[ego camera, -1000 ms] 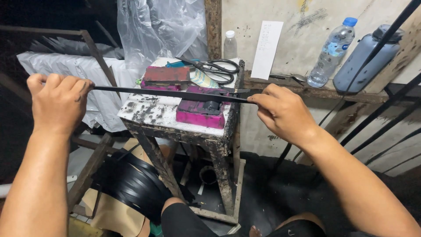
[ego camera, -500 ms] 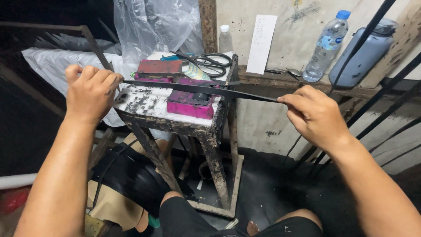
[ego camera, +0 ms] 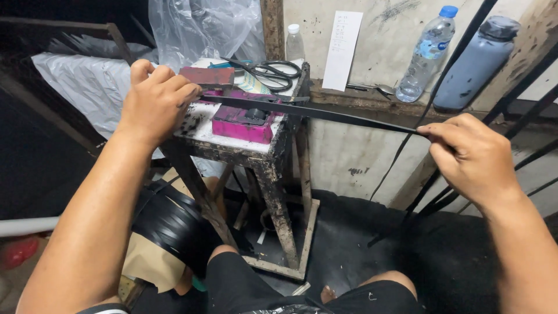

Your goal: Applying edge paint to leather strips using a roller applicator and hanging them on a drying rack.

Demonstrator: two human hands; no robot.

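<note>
Held black strap [ego camera: 325,113] taut across small stand [ego camera: 279,151], over magenta block [ego camera: 241,123]. My left hand [ego camera: 156,100] fisted tight on one end, my right hand [ego camera: 472,156] pinched other end between thumb and fingers. Risk, judged: pinch weaker than fist, strap could slip out, snap sideways, knock scissors [ego camera: 273,71] off stand.

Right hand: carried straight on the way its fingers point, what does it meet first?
The right hand points left along the black strip; likely the magenta block on the small stand comes first, though depth is unclear.
</note>
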